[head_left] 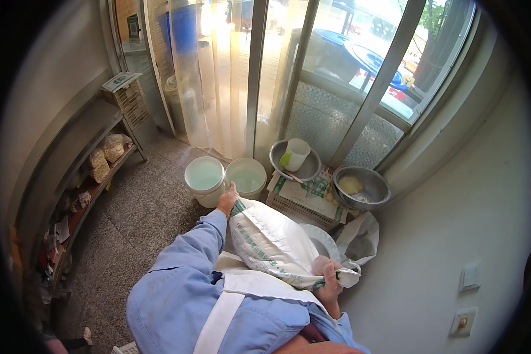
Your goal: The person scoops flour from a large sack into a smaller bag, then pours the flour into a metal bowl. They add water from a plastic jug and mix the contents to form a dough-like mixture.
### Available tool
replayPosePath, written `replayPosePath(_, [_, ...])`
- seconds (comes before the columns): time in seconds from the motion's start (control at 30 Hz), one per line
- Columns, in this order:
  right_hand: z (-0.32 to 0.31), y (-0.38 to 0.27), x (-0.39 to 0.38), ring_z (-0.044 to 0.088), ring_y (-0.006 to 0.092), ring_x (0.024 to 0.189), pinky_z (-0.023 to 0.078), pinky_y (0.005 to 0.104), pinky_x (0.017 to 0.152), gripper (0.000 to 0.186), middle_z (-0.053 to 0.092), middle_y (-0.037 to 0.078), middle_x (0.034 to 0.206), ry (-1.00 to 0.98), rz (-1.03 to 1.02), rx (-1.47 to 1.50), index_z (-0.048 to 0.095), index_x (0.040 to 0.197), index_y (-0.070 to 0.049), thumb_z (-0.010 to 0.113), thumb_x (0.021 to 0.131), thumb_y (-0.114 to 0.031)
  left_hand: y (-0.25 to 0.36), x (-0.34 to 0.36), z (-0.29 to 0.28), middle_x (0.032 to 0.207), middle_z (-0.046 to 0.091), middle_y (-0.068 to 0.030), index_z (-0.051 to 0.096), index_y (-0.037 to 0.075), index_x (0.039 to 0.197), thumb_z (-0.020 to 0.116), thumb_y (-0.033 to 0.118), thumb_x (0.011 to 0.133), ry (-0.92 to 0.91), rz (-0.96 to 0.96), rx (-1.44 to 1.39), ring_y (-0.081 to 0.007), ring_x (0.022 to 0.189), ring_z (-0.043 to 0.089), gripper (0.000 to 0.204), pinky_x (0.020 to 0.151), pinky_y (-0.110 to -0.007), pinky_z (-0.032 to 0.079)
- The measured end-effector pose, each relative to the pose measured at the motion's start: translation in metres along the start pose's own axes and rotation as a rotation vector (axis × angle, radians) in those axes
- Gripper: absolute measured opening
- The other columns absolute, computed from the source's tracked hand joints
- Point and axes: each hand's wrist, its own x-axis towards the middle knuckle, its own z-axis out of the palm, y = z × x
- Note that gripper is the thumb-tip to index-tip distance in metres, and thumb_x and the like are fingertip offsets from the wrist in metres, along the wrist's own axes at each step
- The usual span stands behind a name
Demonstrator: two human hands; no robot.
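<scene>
A large white woven sack with green print lies slantwise in front of my body, full and bulging. My left hand is closed on its far left corner, thumb uppermost. My right hand grips the gathered, twisted end at the near right. Partly hidden behind the sack is the pale rim of a round tub. A crumpled whitish plastic bag stands beside that tub, close to the wall. What lies under the sack cannot be seen.
Two white buckets of water stand just beyond my left hand. A metal basin with a white jug and a second basin rest on crates. Shelving lines the left wall; glass doors are ahead.
</scene>
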Motion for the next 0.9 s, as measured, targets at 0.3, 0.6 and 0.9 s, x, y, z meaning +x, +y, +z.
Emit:
replayPosePath(0.3, [0.016,-0.031,0.013,0.029,0.0125,0.045,0.024,0.0273,0.048,0.041,0.032,0.001,0.049,0.021,-0.107,0.023,0.035,0.053,-0.007,0.046,0.088,-0.026,0.01,-0.027,-0.007,0.058,0.054,-0.0181,0.061,0.002,0.087,0.045,0.044,0.087,0.369,0.518,0.796,-0.0303,0.063,0.057,0.045,0.059,-0.038,0.043])
replayPosePath(0.6, [0.04,-0.13,0.034,0.031,0.0159,0.044,0.032,0.033,0.058,0.037,0.033,0.002,0.048,-0.064,-0.479,0.029,0.031,0.053,-0.011,0.044,0.085,-0.024,0.12,-0.099,-0.024,0.051,0.041,-0.0015,0.048,0.01,0.069,0.042,0.034,0.092,-0.369,0.252,-0.904,-0.0126,0.046,0.038,0.034,0.044,-0.027,0.031])
replayPosePath(0.9, [0.038,-0.177,0.028,0.026,0.0109,0.044,0.03,0.0305,0.056,0.037,0.029,-0.003,0.049,0.039,-0.579,0.046,0.028,0.057,-0.016,0.034,0.091,-0.031,0.205,-0.183,-0.007,0.053,0.028,0.0021,0.033,0.016,0.058,0.041,0.036,0.093,-0.343,0.306,-0.951,-0.0088,0.047,0.027,0.041,0.042,-0.025,0.022])
